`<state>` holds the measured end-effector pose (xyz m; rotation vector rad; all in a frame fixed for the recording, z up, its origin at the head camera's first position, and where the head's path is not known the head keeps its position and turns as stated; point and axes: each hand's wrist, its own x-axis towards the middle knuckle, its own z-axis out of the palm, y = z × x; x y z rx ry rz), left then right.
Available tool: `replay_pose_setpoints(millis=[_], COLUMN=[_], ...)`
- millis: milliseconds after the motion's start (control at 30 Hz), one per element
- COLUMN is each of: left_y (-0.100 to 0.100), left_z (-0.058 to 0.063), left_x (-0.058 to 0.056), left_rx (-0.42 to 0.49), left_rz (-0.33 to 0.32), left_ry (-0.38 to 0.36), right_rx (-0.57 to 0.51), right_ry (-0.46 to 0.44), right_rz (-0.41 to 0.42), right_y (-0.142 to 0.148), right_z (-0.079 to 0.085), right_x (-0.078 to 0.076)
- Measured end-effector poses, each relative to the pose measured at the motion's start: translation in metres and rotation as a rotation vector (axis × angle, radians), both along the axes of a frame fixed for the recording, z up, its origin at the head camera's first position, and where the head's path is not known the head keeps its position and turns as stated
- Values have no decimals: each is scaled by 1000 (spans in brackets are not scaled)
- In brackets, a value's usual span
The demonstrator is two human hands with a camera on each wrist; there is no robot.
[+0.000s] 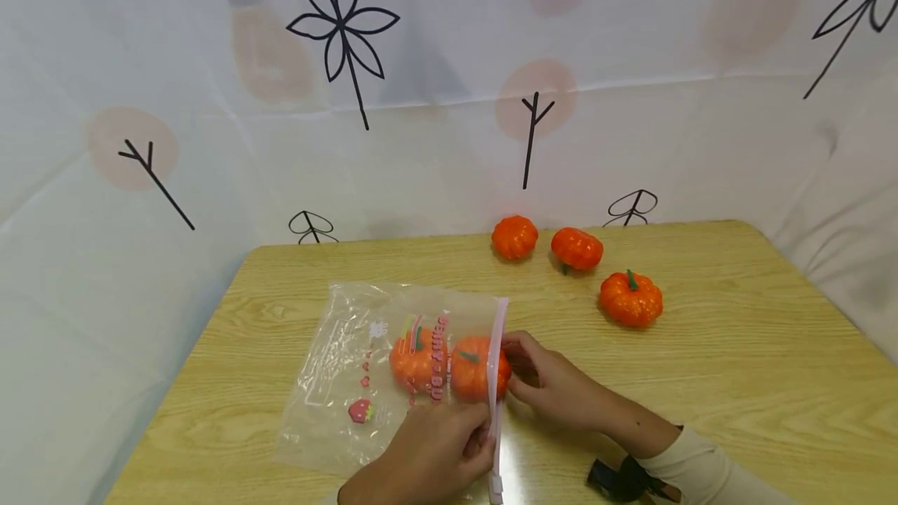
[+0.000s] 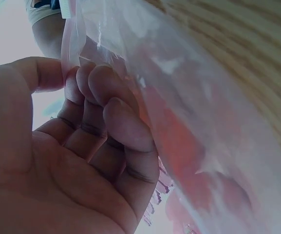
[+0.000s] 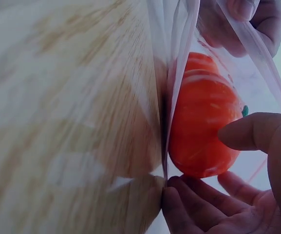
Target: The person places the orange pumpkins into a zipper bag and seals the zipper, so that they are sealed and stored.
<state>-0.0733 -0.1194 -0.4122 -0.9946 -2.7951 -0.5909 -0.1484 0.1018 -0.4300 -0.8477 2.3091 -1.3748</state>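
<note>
A clear zip bag (image 1: 326,380) with pink and strawberry print lies on the table, its pink-edged mouth toward the right. Inside sits one small orange pumpkin (image 1: 414,361). A second pumpkin (image 3: 203,126) is at the opening, mostly within the bag. My right hand (image 1: 557,388) holds this second pumpkin from the mouth side, thumb on its upper part and fingertips at its near end. With thumb and curled fingers, my left hand (image 1: 438,446) pinches the pink edge of the bag (image 2: 71,46), and the mouth gapes in the right wrist view.
Three more orange pumpkins stand at the back right: one (image 1: 515,238) near the far edge, one tipped over (image 1: 578,248), and one with its green stem up (image 1: 631,299). A black object (image 1: 620,480) shows by the right sleeve. White printed cloth (image 1: 435,154) hangs behind the wooden table (image 1: 737,333).
</note>
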Motion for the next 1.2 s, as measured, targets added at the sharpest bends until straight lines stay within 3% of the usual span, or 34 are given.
replay_pose_setpoints(millis=[600, 867, 1200], left_y=[0, 0, 0], left_z=[-1, -3, -4], left_x=[0, -1, -1], left_rx=[1, 12, 29], left_rz=[6, 4, 18], left_ry=[6, 15, 24], right_rx=[-23, 37, 39], right_ry=[23, 77, 62], right_rz=[22, 38, 54], right_y=[0, 0, 1], right_z=[-2, 0, 1], right_x=[-2, -1, 0])
